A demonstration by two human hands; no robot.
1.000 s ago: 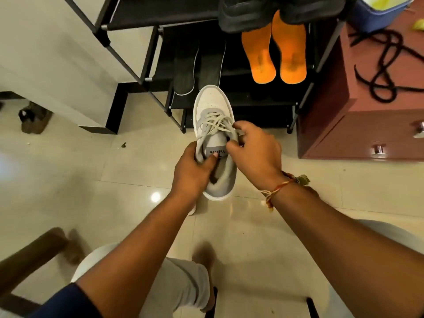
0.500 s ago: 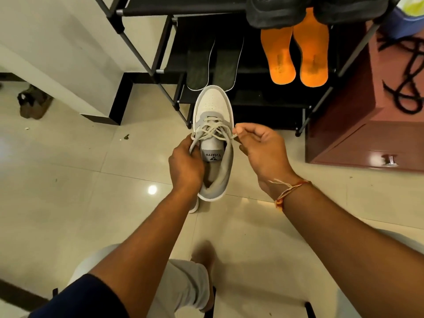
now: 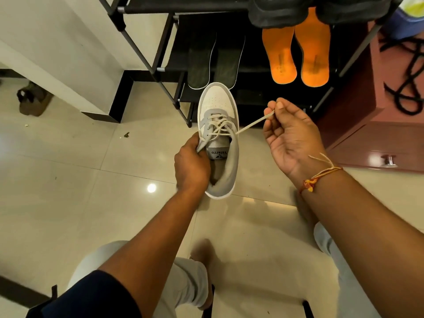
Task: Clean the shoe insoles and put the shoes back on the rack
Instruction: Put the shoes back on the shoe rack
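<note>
The shoe [image 3: 218, 104], white and grey, is held over the tiled floor just in front of the rack [image 3: 160, 70], with its toe toward the rack. In the rack's lower part a pair of dark insoles [image 3: 199, 65] is set beside a pair of orange insoles [image 3: 280, 56]; black shoes [image 3: 275, 12] are seen on the shelf above. The shoe's left side is gripped by the left hand [image 3: 191, 166], fingers curled round the collar. A lace [image 3: 254, 122] is pinched between thumb and forefinger of the right hand [image 3: 291, 138], palm turned up, and is drawn taut to the right.
</note>
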